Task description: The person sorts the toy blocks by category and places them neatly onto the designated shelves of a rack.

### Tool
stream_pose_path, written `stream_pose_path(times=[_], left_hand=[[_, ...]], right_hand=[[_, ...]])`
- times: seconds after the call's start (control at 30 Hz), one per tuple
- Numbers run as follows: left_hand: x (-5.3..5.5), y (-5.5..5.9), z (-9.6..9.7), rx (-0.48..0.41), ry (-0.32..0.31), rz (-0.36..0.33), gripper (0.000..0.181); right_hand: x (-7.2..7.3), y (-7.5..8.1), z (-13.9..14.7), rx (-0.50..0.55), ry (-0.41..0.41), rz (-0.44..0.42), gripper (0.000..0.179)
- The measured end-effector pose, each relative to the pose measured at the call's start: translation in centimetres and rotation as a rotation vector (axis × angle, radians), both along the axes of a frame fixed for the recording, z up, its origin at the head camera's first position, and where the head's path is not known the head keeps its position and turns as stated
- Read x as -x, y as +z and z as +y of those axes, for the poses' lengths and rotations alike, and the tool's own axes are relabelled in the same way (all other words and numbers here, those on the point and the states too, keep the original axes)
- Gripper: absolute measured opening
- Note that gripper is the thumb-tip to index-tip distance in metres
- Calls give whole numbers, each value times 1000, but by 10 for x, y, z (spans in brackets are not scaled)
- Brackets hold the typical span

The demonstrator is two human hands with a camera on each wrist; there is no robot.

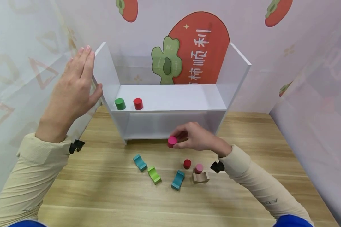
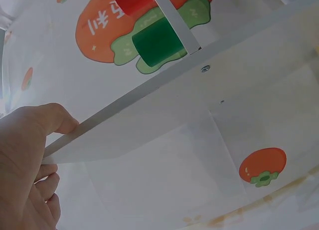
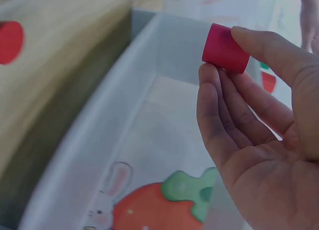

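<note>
My right hand (image 1: 197, 137) pinches a magenta cylinder block (image 1: 172, 142) between thumb and fingertips, just in front of the lower level of a white shelf (image 1: 164, 97). The same magenta block (image 3: 226, 49) shows off the tabletop in the right wrist view. My left hand (image 1: 74, 85) holds the shelf's left side panel, its thumb at the front edge (image 2: 112, 108) and its fingers along the outer face. On the upper board stand a green cylinder (image 1: 120, 104) and a red cylinder (image 1: 138, 104), side by side toward the left.
Several blocks lie on the wooden table before the shelf: a dark red cylinder (image 1: 187, 164), a pink cylinder (image 1: 199, 168), a tan curved block (image 1: 200, 177), a lime curved block (image 1: 154, 175) and two teal curved blocks (image 1: 140, 163). Printed cloth (image 1: 309, 69) surrounds the table.
</note>
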State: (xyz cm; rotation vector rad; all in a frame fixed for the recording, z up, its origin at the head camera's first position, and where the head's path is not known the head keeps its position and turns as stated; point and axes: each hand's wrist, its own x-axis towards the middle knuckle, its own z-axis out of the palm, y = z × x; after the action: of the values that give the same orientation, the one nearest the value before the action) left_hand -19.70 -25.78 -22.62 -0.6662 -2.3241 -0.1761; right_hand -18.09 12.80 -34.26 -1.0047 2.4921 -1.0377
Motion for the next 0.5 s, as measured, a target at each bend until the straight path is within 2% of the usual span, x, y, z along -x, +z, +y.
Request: stream_pose_path(times=[0.17, 0.33, 0.5], left_hand=[[0, 0, -1, -3, 2, -2, 82], [0, 0, -1, 0, 2, -2, 82], [0, 0, -1, 3, -2, -2, 82]], right_hand=[[8, 23, -4, -28, 23, 39, 26], [18, 50, -10, -49, 32, 37, 27], [28, 72, -19, -34, 46, 64, 29]])
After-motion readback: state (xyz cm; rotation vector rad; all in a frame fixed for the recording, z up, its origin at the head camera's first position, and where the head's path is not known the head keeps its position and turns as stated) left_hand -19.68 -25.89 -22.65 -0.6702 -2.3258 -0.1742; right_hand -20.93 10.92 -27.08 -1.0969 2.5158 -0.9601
